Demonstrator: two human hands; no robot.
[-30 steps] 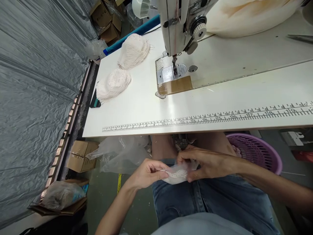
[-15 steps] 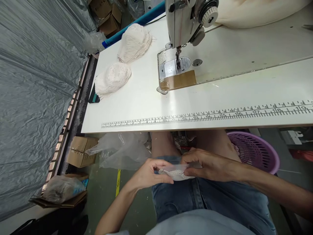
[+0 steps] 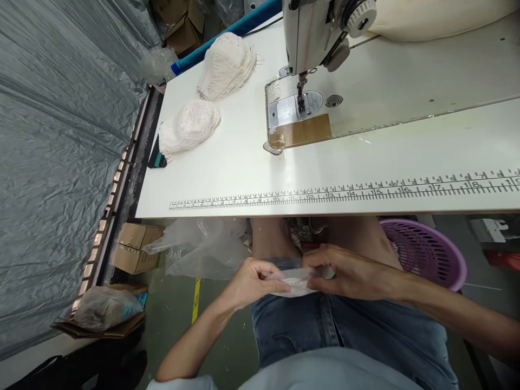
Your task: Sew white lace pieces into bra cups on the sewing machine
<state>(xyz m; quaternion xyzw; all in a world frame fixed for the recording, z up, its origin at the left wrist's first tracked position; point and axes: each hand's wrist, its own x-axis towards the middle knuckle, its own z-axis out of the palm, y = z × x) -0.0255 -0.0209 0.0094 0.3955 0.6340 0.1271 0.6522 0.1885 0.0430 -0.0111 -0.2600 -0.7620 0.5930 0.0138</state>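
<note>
Over my lap, a small white lace piece (image 3: 296, 287) with a sheer, translucent edge is stretched between both hands. My left hand (image 3: 255, 283) pinches its left end between thumb and fingers. At the other end my right hand (image 3: 339, 272) is closed on the fabric, thumb below and fingers above. Parts of the piece are hidden by the fingers. On the table, two piles of similar white pieces lie at the left: a lace pile (image 3: 189, 129) nearer me and a cream pile (image 3: 227, 66) behind it.
A sewing machine (image 3: 303, 97) stands on the white table (image 3: 227, 168), whose front edge carries a printed ruler (image 3: 341, 194). A purple basket (image 3: 430, 254) is at my right. Left below are a clear plastic bag (image 3: 203, 249) and a cardboard box (image 3: 136, 247).
My left thumb and fingers have closed together on the lace piece's left end, where they were apart before. The right hand has hardly moved. The view has shifted slightly.
</note>
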